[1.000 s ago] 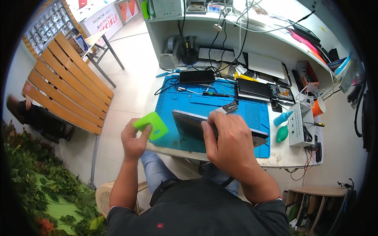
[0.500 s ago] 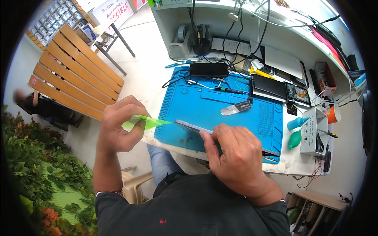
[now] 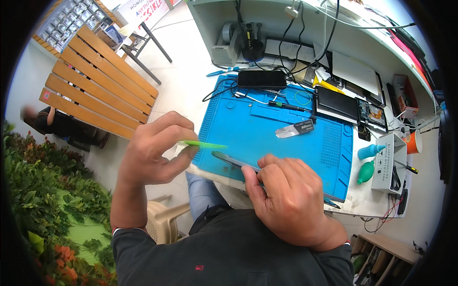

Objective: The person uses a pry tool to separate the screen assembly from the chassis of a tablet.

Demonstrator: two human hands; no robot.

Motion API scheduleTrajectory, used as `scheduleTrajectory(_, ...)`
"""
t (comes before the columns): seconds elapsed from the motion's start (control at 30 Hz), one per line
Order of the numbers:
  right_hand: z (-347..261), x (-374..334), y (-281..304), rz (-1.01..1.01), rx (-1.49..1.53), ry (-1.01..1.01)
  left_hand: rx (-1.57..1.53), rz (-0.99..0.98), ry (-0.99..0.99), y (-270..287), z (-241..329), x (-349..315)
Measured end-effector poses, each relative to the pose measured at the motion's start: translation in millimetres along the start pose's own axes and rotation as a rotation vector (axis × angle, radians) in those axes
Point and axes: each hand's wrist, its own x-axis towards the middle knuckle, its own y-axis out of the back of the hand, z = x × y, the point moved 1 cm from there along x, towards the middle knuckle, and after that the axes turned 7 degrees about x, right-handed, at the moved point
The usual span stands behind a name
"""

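Between the thumb and fingers of my left hand [image 3: 155,150] is a thin, stiff, bright green plastic piece [image 3: 208,144], seen almost edge-on. Its tip points right, just above the near end of a slim grey phone-like slab [image 3: 228,159]; whether they touch, I cannot tell. My right hand [image 3: 288,195] grips that slab, thumb on the near side and fingers curled over it, hiding much of it. The slab is tilted above the front part of a blue repair mat [image 3: 214,105]. On the mat lie a small silver-and-black packet [image 3: 296,128] and a pen-like tool [image 3: 286,106].
A black phone [image 3: 261,79] lies at the mat's back edge. Opened devices [image 3: 372,114] sit at its right. Beyond the right edge are a blue bottle [image 3: 370,151], a green air blower [image 3: 366,172] and a white box [image 3: 381,174]. Cables [image 3: 329,43] hang from the shelf.
The green piece has turned from showing its face to nearly edge-on, and its tip has come right, over the slab's end. The slab has tilted slightly. My view has shifted a little.
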Motion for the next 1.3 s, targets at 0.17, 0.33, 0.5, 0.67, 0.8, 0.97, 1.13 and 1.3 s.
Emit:
scheduleTrajectory(0.17, 1, 0, 0, -0.013, 0.007, 0.01, 0.149, 0.016, -0.072, 19, 9, 1)
scheduleTrajectory(0.33, 0, 0, 1, -0.028, 0.013, 0.016, 0.259, -0.056, -0.142, 30, 27, -3)
scheduleTrajectory(0.5, 1, 1, 2, -0.028, 0.038, 0.023, 0.334, -0.11, -0.143, 33, 43, -4)
scheduleTrajectory(0.67, 0, 0, 1, -0.023, 0.046, 0.021, 0.374, -0.166, -0.164, 36, 45, 0)
scheduleTrajectory(0.8, 0, 0, 1, -0.023, 0.04, 0.028, 0.348, -0.179, -0.17, 33, 45, 2)
scheduleTrajectory(0.97, 1, -1, 0, -0.009, 0.036, 0.03, 0.359, -0.169, -0.193, 36, 47, 1)
scheduleTrajectory(1.13, -1, 0, 1, -0.017, 0.029, 0.018, 0.381, -0.189, -0.194, 34, 49, 2)
scheduleTrajectory(1.3, 1, 2, 0, -0.007, 0.034, 0.02, 0.472, -0.195, -0.192, 30, 59, -2)
